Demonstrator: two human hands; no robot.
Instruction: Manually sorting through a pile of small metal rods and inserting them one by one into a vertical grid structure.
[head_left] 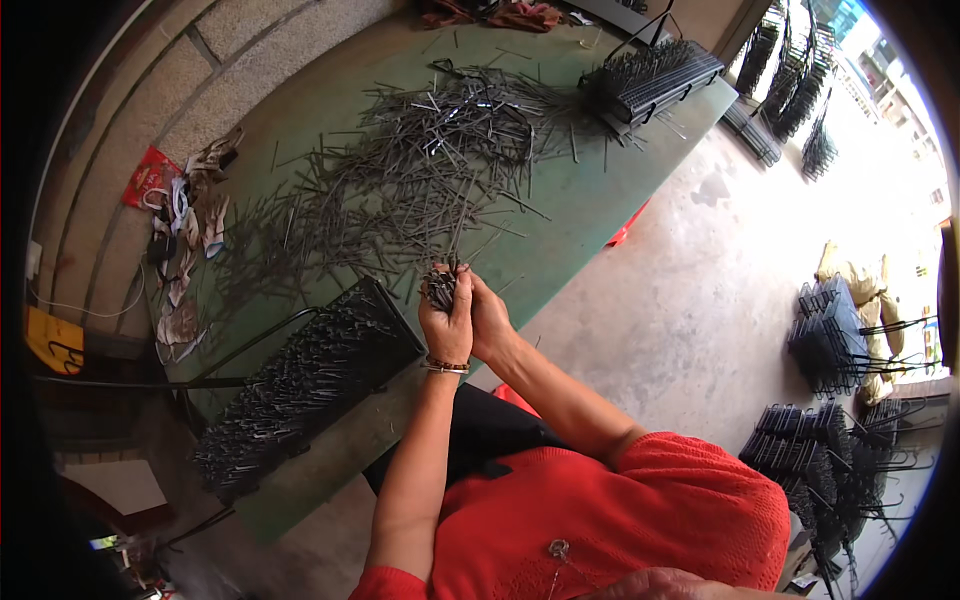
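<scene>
Left hand (447,318) and right hand (488,315), pressed together over the table's (590,205) near edge, clasp one bundle of thin metal pins (441,287). Risk: a loosened grip would let pins slide off the edge. Count: two bristled racks (305,385) on the table; loose pins (430,150) uncountable.

Red knit top, beaded bracelet (446,366), bare forearms
</scene>
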